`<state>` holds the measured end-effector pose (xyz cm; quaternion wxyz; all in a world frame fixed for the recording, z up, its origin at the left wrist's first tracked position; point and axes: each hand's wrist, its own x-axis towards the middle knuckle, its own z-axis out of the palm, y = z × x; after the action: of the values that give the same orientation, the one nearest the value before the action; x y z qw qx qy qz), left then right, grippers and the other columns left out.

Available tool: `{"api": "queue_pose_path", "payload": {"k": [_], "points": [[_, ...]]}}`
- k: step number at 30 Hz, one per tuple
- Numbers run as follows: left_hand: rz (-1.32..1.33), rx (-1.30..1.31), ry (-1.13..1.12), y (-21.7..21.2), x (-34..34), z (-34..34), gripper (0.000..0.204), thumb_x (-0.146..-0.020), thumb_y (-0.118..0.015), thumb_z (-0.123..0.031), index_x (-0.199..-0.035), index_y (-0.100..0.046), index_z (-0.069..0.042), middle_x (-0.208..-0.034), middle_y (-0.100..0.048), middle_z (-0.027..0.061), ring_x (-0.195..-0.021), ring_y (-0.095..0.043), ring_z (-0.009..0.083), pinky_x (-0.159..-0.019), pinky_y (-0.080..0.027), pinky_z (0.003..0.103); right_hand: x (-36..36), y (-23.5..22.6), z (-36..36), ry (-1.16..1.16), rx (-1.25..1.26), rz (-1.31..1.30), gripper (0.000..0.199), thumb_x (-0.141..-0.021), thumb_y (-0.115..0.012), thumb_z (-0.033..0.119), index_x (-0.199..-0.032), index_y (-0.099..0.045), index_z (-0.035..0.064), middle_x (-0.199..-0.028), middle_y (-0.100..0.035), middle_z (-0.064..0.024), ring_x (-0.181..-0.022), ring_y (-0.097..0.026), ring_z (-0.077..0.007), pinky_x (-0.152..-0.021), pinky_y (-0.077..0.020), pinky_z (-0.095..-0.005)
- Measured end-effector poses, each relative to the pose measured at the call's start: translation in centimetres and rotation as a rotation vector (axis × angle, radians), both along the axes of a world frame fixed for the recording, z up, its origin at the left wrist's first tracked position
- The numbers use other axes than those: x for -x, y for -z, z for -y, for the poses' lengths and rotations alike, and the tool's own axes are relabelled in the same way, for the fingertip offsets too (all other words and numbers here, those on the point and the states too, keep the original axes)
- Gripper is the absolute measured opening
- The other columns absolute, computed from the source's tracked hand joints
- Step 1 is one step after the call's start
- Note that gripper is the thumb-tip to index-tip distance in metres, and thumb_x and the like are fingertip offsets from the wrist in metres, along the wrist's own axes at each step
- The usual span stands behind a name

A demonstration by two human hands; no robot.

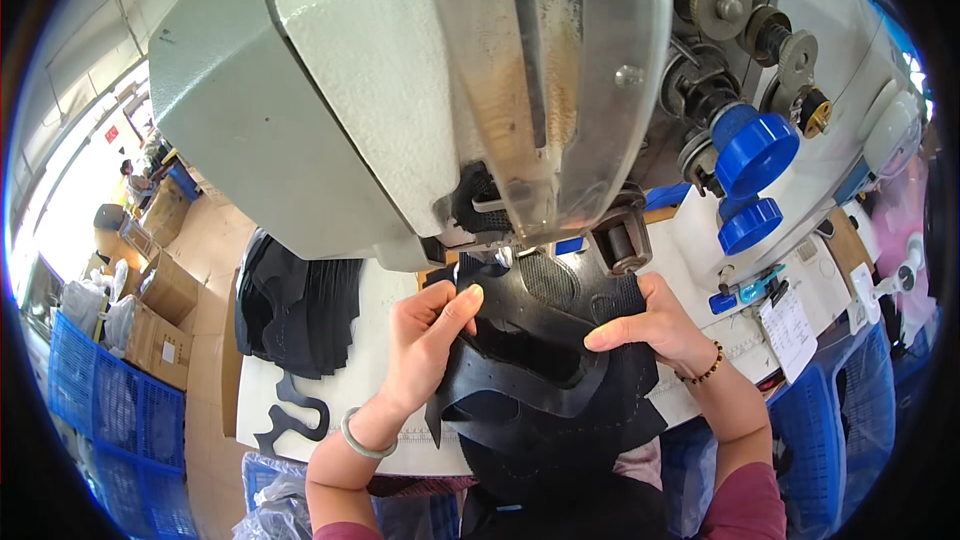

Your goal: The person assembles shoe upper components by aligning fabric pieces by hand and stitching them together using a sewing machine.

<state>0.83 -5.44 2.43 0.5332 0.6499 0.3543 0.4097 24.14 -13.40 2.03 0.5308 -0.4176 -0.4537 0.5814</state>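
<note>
Black layered piece (530, 390) under the machine head, looking part-made

From the head view, I see it reaching from below the grey machine head (340, 90) down toward the worker's lap, its upper end close under the working parts. The left hand (432, 335) pinches its upper left edge; the right hand (655, 325) grips the right side, thumb pressed on top. The two hands are apart, with the piece stretched between them.

As for progress, a curved strap and a mesh patch already seem to be part of it, so I'd call some joining done. Being at the machine, it probably isn't finished; which seams remain, I can't tell. On the white table (368, 360), a stack of black pieces (300, 310) stands at left, finished or waiting, I can't say. A loose curvy cutout (293, 415) lies just beside it.
</note>
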Motion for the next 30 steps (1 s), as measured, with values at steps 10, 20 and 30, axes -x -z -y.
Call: {"api": "queue_pose_path", "payload": {"k": [10, 20, 30], "points": [[-0.125, -0.1, -0.022, -1.2, -0.2, -1.6, 0.039, -0.09, -0.062, -0.024, -0.059, -0.056, -0.001, -0.053, -0.041, -0.0071, -0.052, -0.03, 0.0014, -0.047, -0.02, 0.023, 0.7, -0.1, -0.9, 0.029, -0.088, -0.057, 0.045, -0.065, -0.075, -0.004, -0.107, -0.06, -0.0023, -0.094, -0.066, -0.0054, -0.08, -0.062, -0.0111, -0.073, -0.0492, -0.025], [-0.275, -0.531, -0.288, -0.5, -0.6, -1.8, 0.023, -0.081, -0.071, -0.013, -0.065, -0.06, -0.001, -0.055, -0.052, -0.0008, -0.05, -0.044, 0.0084, -0.05, -0.033, 0.022, 1.7, 1.2, -1.1, 0.066, -0.144, -0.009, 0.038, -0.071, -0.074, -0.001, -0.107, -0.06, -0.0018, -0.094, -0.067, -0.0061, -0.08, -0.063, -0.0096, -0.073, -0.0516, -0.0253], [-0.452, -1.249, 0.153, -0.9, 1.0, -1.4, 0.042, -0.077, -0.067, -0.04, -0.109, -0.07, -0.013, -0.065, -0.053, -0.0007, -0.068, -0.049, 0.0188, -0.071, -0.04, 0.031, 5.5, 2.5, -0.3, 0.185, -0.18, -0.158, 0.02, -0.079, -0.07, 0.001, -0.098, -0.066, -0.0017, -0.09, -0.068, -0.0044, -0.077, -0.062, -0.0069, -0.07, -0.0513, -0.0225]]}}
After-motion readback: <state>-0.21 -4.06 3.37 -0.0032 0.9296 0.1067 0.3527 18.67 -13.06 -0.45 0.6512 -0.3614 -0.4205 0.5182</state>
